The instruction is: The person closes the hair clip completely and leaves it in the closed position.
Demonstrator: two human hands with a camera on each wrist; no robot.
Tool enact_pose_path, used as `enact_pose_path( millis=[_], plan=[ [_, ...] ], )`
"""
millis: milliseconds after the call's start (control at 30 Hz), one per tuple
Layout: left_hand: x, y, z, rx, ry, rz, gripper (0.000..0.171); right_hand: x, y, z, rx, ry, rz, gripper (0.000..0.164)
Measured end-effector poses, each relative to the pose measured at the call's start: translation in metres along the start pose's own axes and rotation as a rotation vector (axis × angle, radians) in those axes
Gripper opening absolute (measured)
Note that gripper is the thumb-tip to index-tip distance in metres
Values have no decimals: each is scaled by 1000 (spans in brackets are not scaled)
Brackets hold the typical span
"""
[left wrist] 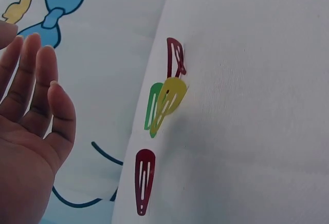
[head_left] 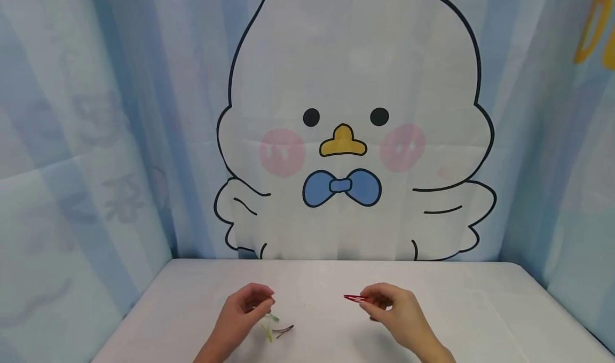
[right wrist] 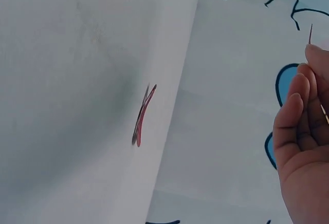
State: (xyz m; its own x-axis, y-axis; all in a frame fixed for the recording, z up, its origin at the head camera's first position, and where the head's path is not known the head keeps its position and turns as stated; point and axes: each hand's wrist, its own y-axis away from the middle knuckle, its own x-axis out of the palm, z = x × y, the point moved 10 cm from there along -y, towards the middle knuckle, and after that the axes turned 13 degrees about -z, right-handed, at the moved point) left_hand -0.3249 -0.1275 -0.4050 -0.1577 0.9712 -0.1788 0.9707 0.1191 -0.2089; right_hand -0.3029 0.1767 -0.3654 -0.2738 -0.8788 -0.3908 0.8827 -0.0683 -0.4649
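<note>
My right hand (head_left: 396,312) pinches a red snap hair clip (head_left: 354,298) between thumb and fingertips above the table. In the right wrist view that clip shows edge-on as a thin line. My left hand (head_left: 240,317) hovers over the table, fingers loosely bent and no clip visible in its grasp. Below it lie a green hair clip (left wrist: 153,106), a yellow hair clip (left wrist: 174,94) overlapping it and a dark red hair clip (left wrist: 175,57) at their end. Another dark red hair clip (left wrist: 145,182) lies apart from these in the left wrist view; my left hand hides it in the head view.
The white table (head_left: 326,277) reaches back to a pale blue curtain (head_left: 192,139) printed with a large white chick. Curtain also hangs along the left and right sides.
</note>
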Motion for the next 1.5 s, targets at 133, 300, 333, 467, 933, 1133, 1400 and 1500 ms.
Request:
enact_pose_path(
  millis=[133, 300, 333, 467, 933, 1133, 1400, 1500],
  plan=[
    [-15, -3, 2, -5, -44, -68, 18, -7, 0, -9, 9, 28, 21, 13],
    [-35, -5, 8, -5, -96, -146, 15, -14, 1, -25, 53, 49, 58, 12],
    [-38, -6, 9, -7, -106, -155, 14, -15, 2, -29, 66, 62, 65, 11],
    [-48, -6, 14, -16, -141, -179, 13, -19, 2, -41, 104, 141, 76, 12],
    [-63, -6, 23, -63, -166, -202, 15, -21, 5, -64, 188, 243, 134, 11],
    [-67, -7, 31, -91, -191, -198, 16, -18, 6, -74, 201, 248, 172, 11],
    [-69, -8, 43, -136, -243, -165, 16, -12, 7, -77, 131, 249, 267, 11],
    [-68, -8, 47, -143, -278, -144, 15, -11, 9, -77, 85, 253, 310, 11]
  ],
)
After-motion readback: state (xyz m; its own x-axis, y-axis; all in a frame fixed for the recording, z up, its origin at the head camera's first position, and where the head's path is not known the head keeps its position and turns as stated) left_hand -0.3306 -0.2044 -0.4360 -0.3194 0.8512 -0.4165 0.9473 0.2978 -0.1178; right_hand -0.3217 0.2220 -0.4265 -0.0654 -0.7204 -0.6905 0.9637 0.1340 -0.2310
